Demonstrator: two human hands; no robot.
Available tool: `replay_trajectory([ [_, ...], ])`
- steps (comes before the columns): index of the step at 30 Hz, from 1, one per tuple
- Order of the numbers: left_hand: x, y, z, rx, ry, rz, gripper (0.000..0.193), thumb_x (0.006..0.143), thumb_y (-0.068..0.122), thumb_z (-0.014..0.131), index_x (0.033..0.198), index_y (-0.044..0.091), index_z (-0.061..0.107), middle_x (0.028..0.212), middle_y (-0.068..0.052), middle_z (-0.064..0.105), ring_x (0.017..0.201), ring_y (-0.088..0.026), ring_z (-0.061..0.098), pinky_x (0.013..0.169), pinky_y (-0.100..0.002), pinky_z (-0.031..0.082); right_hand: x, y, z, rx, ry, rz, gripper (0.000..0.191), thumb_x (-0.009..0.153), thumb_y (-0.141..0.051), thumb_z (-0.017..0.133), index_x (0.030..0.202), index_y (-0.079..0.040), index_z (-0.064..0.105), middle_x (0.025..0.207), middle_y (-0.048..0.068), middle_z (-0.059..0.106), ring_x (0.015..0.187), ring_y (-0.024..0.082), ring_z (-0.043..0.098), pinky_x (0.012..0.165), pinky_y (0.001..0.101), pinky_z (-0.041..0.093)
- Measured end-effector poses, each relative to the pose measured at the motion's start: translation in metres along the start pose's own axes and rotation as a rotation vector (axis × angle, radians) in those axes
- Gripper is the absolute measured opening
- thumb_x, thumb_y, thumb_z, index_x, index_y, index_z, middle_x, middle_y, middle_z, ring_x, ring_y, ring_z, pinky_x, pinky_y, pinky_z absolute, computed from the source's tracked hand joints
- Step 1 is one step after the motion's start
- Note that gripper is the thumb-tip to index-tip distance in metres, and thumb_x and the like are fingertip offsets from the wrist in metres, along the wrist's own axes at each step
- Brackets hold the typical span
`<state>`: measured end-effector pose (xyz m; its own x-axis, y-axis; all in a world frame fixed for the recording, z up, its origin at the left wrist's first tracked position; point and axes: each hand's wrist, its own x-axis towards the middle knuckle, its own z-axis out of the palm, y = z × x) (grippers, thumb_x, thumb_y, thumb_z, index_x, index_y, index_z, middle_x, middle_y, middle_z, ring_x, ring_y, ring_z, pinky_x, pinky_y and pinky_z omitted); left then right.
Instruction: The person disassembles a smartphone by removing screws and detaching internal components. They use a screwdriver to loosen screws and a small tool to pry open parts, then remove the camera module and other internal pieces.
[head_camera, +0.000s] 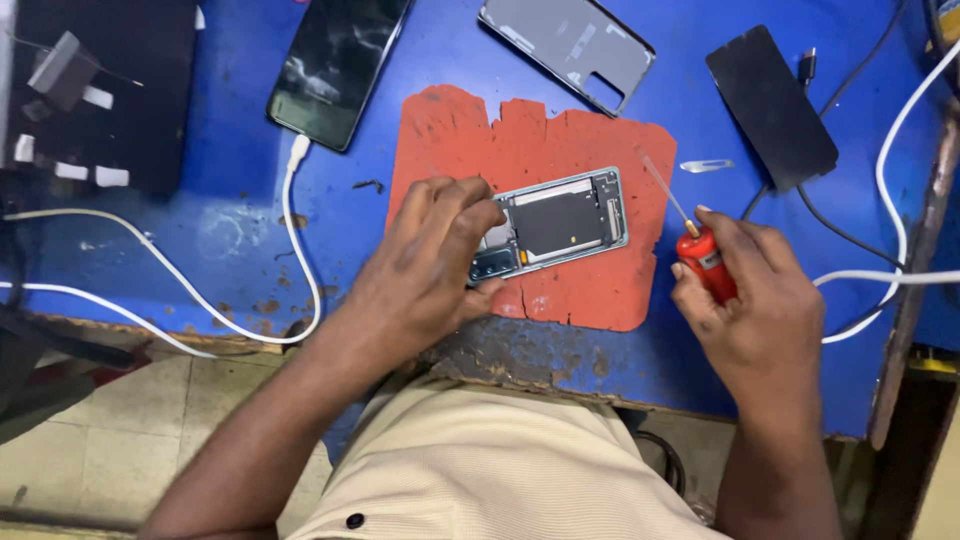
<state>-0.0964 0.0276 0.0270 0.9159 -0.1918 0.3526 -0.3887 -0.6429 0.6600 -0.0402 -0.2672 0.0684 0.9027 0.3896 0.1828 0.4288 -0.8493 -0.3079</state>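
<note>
1. This is a small phone-repair workbench in a workshop or repair stall.
2. The worn blue bench top (700, 360), chipped and rusty along its near edge, carries a torn red work mat (560, 140) at its middle.
3. An opened phone (560, 222) with its insides bare lies on the mat; a removed back cover (566, 48) lies far beyond it.
4. Another phone (335, 62) charges on a white cable (296, 240) at far left.
5. A red-handled screwdriver (705, 260) is in the right hand (750, 310), and a small metal blade (706, 165) lies beside it.
</note>
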Motion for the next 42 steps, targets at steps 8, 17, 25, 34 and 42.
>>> replay_trajectory([
  [8, 0.000, -0.001, 0.006, -0.143, -0.081, -0.016, 0.074, 0.084, 0.003, 0.081, 0.143, 0.016, 0.038, 0.142, -0.017, 0.046, 0.126, -0.040, 0.055, 0.100, -0.047, 0.055, 0.003, 0.011, -0.024, -0.277, 0.019, -0.164, 0.052, 0.071, -0.010, 0.087, 0.121, -0.013, 0.075, 0.105, 0.007, 0.069, 0.091, 0.026, 0.068, 0.074, 0.0370, 0.056],
  [17, 0.001, 0.001, 0.005, -0.184, -0.087, -0.026, 0.078, 0.084, 0.002, 0.080, 0.146, 0.018, 0.035, 0.147, -0.015, 0.047, 0.129, -0.039, 0.056, 0.101, -0.045, 0.057, 0.021, 0.000, -0.042, -0.379, -0.036, -0.179, 0.045, 0.071, -0.010, 0.088, 0.114, -0.014, 0.077, 0.103, 0.006, 0.071, 0.086, 0.025, 0.069, 0.069, 0.0374, 0.056],
  [25, 0.002, 0.000, 0.007, -0.160, -0.067, -0.008, 0.078, 0.083, 0.003, 0.079, 0.146, 0.017, 0.035, 0.147, -0.015, 0.047, 0.128, -0.038, 0.057, 0.103, -0.046, 0.056, 0.008, 0.006, -0.020, -0.225, 0.014, -0.164, 0.049, 0.071, -0.010, 0.086, 0.119, -0.010, 0.075, 0.109, 0.009, 0.070, 0.094, 0.026, 0.069, 0.077, 0.0378, 0.057],
  [34, 0.002, -0.001, 0.010, -0.180, -0.055, 0.031, 0.076, 0.087, 0.001, 0.079, 0.146, 0.017, 0.035, 0.147, -0.016, 0.048, 0.126, -0.040, 0.057, 0.099, -0.046, 0.056, -0.008, 0.009, -0.007, -0.220, 0.055, -0.125, 0.046, 0.081, -0.008, 0.084, 0.125, -0.011, 0.074, 0.112, 0.006, 0.071, 0.096, 0.023, 0.070, 0.077, 0.0340, 0.057],
  [42, 0.002, 0.001, 0.007, -0.174, -0.047, 0.060, 0.077, 0.084, -0.002, 0.079, 0.146, 0.016, 0.035, 0.147, -0.017, 0.048, 0.124, -0.041, 0.057, 0.098, -0.047, 0.056, -0.005, -0.009, -0.007, -0.168, 0.054, -0.109, 0.046, 0.077, -0.006, 0.081, 0.122, -0.009, 0.074, 0.112, 0.008, 0.070, 0.095, 0.026, 0.069, 0.077, 0.0382, 0.057],
])
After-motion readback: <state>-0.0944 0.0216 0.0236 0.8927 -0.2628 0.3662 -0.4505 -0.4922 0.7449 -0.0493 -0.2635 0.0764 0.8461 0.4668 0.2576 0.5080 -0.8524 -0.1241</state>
